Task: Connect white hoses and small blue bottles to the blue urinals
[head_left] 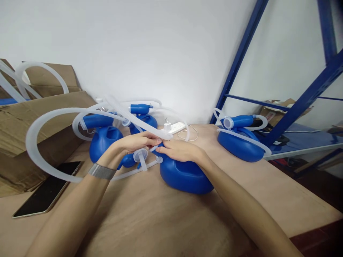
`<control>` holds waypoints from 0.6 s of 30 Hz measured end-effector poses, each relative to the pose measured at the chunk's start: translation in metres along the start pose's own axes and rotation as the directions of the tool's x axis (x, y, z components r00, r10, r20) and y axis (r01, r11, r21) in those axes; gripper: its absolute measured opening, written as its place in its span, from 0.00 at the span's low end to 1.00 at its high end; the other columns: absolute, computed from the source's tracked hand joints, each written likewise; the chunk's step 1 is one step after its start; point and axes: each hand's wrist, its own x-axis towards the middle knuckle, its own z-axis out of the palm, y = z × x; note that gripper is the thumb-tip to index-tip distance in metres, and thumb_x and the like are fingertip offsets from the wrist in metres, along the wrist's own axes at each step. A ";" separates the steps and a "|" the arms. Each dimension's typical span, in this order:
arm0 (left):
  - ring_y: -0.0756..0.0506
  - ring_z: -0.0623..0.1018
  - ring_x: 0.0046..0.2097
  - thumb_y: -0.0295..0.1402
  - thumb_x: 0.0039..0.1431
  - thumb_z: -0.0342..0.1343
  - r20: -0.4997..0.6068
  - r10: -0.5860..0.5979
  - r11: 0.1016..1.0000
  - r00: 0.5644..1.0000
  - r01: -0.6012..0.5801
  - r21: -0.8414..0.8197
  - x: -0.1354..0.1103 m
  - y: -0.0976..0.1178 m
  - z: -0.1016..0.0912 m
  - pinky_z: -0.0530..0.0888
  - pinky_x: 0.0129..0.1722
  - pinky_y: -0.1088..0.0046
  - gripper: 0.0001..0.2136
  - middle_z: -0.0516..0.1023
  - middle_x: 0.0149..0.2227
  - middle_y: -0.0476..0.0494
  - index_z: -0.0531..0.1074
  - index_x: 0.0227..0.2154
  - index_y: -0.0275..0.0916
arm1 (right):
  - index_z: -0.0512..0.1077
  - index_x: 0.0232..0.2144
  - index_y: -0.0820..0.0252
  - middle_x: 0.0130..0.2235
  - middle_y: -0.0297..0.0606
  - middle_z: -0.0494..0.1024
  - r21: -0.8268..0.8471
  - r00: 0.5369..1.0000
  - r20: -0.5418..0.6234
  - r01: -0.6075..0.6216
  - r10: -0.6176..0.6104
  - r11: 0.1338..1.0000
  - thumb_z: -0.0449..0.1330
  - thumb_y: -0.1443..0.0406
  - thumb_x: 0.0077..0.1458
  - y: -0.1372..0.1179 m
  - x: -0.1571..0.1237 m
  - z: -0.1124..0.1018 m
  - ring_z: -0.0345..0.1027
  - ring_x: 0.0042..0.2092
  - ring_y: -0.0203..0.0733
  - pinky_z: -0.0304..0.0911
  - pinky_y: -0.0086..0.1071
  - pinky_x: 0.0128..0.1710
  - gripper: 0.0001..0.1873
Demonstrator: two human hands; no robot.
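Observation:
A blue plastic bottle lies in front of me, its neck toward my hands. My right hand is wrapped over the neck end. Beside it my left hand has its thumb and fingers pinched at the mouth; what they pinch is mostly hidden. A translucent corrugated hose slants down to end just above both hands. Below the left hand hang a clear round cap and a small hose connector. The long hose loop curves out to the left, passing behind my left forearm.
Blue bottles with hoses stand behind: one on the left, another near the wall. A similar bottle is at right. A phone, cardboard box, white power strip and blue metal shelf surround the table.

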 end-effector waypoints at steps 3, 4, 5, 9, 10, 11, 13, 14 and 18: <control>0.44 0.74 0.37 0.48 0.55 0.65 0.010 -0.008 0.999 1.000 0.008 -0.039 0.001 -0.002 -0.001 0.72 0.37 0.68 0.17 0.77 0.32 0.45 0.78 0.34 0.37 | 0.73 0.57 0.57 0.57 0.46 0.80 0.015 1.000 -0.029 0.000 0.000 1.000 0.48 0.51 0.73 0.002 0.000 0.002 0.75 0.56 0.55 0.67 0.47 0.57 0.24; 0.44 0.74 0.37 0.48 0.55 0.65 0.011 -0.008 0.999 1.000 0.009 -0.044 0.001 -0.003 -0.001 0.72 0.37 0.68 0.17 0.76 0.32 0.45 0.78 0.34 0.37 | 0.74 0.56 0.57 0.57 0.46 0.80 0.013 1.000 -0.030 -0.001 0.001 1.000 0.48 0.51 0.73 0.002 0.000 0.002 0.75 0.55 0.56 0.67 0.47 0.57 0.24; 0.44 0.74 0.37 0.48 0.55 0.66 0.011 -0.010 0.999 1.000 0.011 -0.048 0.001 -0.003 -0.001 0.72 0.37 0.68 0.17 0.76 0.32 0.45 0.78 0.34 0.37 | 0.74 0.54 0.58 0.56 0.46 0.81 0.005 1.000 -0.027 -0.003 0.003 1.000 0.48 0.52 0.73 0.002 0.000 0.002 0.75 0.54 0.55 0.67 0.47 0.56 0.22; 0.46 0.72 0.38 0.46 0.56 0.65 0.019 -0.026 0.998 0.999 0.027 -0.055 0.001 -0.002 -0.001 0.71 0.41 0.68 0.15 0.75 0.34 0.47 0.77 0.33 0.37 | 0.75 0.49 0.58 0.51 0.45 0.83 -0.022 1.000 -0.013 0.010 -0.010 1.000 0.48 0.56 0.73 0.001 -0.001 0.001 0.77 0.51 0.54 0.67 0.45 0.55 0.19; 0.46 0.72 0.37 0.45 0.56 0.64 0.018 -0.029 0.998 0.999 0.030 -0.053 0.000 -0.001 0.000 0.71 0.41 0.68 0.14 0.74 0.34 0.47 0.77 0.32 0.37 | 0.75 0.49 0.58 0.51 0.45 0.83 -0.019 1.000 -0.015 0.015 -0.015 1.000 0.49 0.56 0.73 0.000 -0.001 0.000 0.77 0.52 0.54 0.67 0.45 0.55 0.19; 0.47 0.71 0.37 0.45 0.56 0.64 0.016 -0.031 0.998 0.999 0.032 -0.049 0.000 -0.001 0.000 0.71 0.41 0.68 0.14 0.73 0.33 0.47 0.76 0.32 0.38 | 0.75 0.50 0.58 0.52 0.45 0.82 -0.014 1.000 -0.019 0.016 -0.016 1.000 0.49 0.56 0.73 0.000 -0.001 0.000 0.77 0.53 0.55 0.67 0.45 0.56 0.19; 0.47 0.70 0.36 0.45 0.56 0.63 0.014 -0.029 0.999 0.999 0.029 -0.036 0.000 -0.001 0.000 0.70 0.39 0.68 0.14 0.71 0.32 0.48 0.75 0.30 0.38 | 0.74 0.53 0.59 0.55 0.47 0.81 -0.006 1.000 -0.027 0.010 -0.010 1.000 0.49 0.55 0.72 0.000 -0.002 0.000 0.76 0.54 0.56 0.66 0.47 0.57 0.21; 0.47 0.69 0.35 0.45 0.56 0.63 0.012 -0.026 0.999 1.000 0.026 -0.030 0.000 -0.001 0.000 0.70 0.38 0.68 0.14 0.70 0.31 0.49 0.74 0.30 0.38 | 0.74 0.55 0.59 0.57 0.48 0.80 -0.004 0.999 -0.031 0.009 -0.009 1.000 0.49 0.55 0.73 0.000 -0.002 0.000 0.76 0.55 0.57 0.66 0.48 0.58 0.21; 0.48 0.67 0.33 0.46 0.57 0.61 0.014 0.020 0.999 1.000 -0.021 0.037 0.001 -0.004 -0.002 0.69 0.35 0.70 0.15 0.67 0.29 0.49 0.73 0.29 0.38 | 0.71 0.59 0.59 0.62 0.49 0.77 0.003 1.000 -0.027 0.009 -0.009 1.000 0.48 0.53 0.73 0.000 -0.002 0.001 0.73 0.59 0.57 0.64 0.49 0.61 0.23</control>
